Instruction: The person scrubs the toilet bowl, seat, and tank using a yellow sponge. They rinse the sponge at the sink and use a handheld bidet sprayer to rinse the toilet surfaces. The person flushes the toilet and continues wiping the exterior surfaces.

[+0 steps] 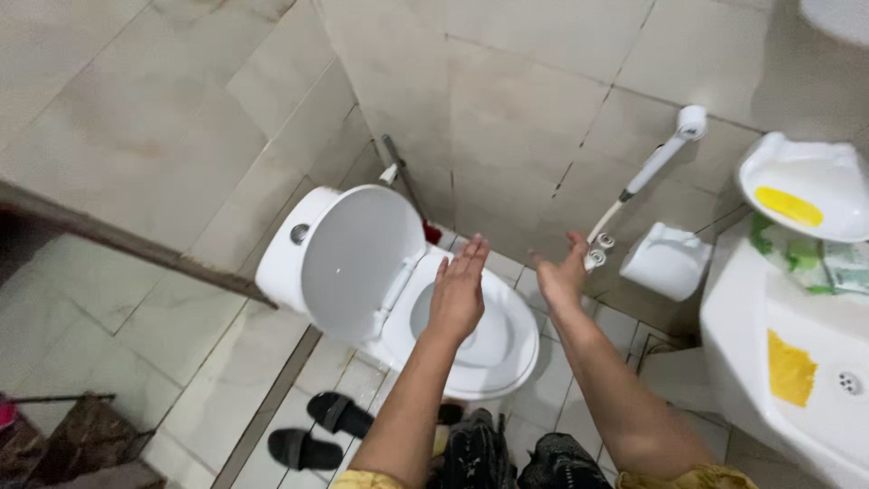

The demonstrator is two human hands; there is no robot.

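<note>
1. Walls [507,100]: large beige marble-look tiles, grey grout, corner at far centre.
2. Floor [226,389]: pale tiles, dark strip running near to far on the left.
3. White basin [769,417] near right, yellow sponge [790,369] in it.
4. White soap dish [842,172] on the far right wall, yellow soap [789,206] inside.
5. White paper holder [665,261] and spray hose [661,163] on the right wall.
6. Black sandals [317,433] on the near floor.
7. Dark door edge [109,235] left.

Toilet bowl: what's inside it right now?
The toilet bowl stands with its lid raised. The left hand hovers over the opening, covering most of it; only a grey sliver shows, contents unclear.
</note>
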